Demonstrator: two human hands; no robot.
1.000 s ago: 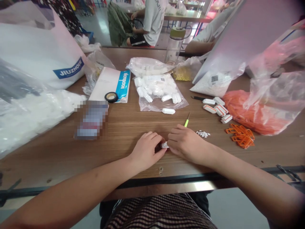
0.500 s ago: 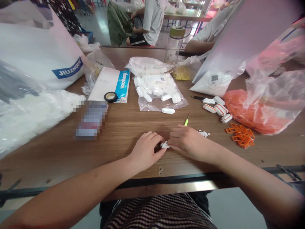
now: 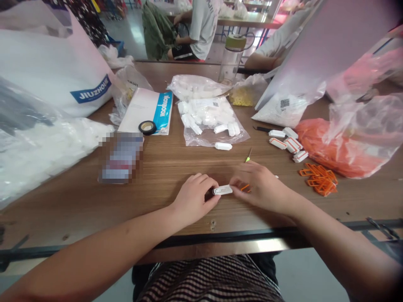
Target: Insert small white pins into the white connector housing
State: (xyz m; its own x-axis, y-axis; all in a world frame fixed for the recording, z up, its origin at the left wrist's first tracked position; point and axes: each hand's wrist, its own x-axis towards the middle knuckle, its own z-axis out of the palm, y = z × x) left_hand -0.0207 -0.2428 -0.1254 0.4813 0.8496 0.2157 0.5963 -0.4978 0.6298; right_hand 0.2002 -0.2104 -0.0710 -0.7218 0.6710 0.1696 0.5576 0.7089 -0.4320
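Observation:
My left hand [image 3: 195,195] pinches one end of a small white plastic connector housing [image 3: 223,190], with rows of tiny holes facing up, low over the table. At its other end are the fingertips of my right hand [image 3: 256,184], curled together; anything held between them is hidden. An orange plastic frame [image 3: 245,188] shows partly under that hand. Beyond it lies a thin pick with a yellow-green handle [image 3: 247,159]. Farther off, a single white housing [image 3: 223,146] rests on the table.
Orange frames [image 3: 319,179] and several white housings [image 3: 292,144] lie at right, by a bag of orange parts [image 3: 330,147]. A bag of white housings [image 3: 208,113] lies ahead. Left are a blurred phone-like object [image 3: 121,158], black tape [image 3: 147,127], a notebook [image 3: 138,111] and a large bag [image 3: 40,155].
My right hand has shifted slightly right, uncovering more of the white housing and an orange frame beneath it. The small white bits are now mostly covered. My left hand keeps its hold.

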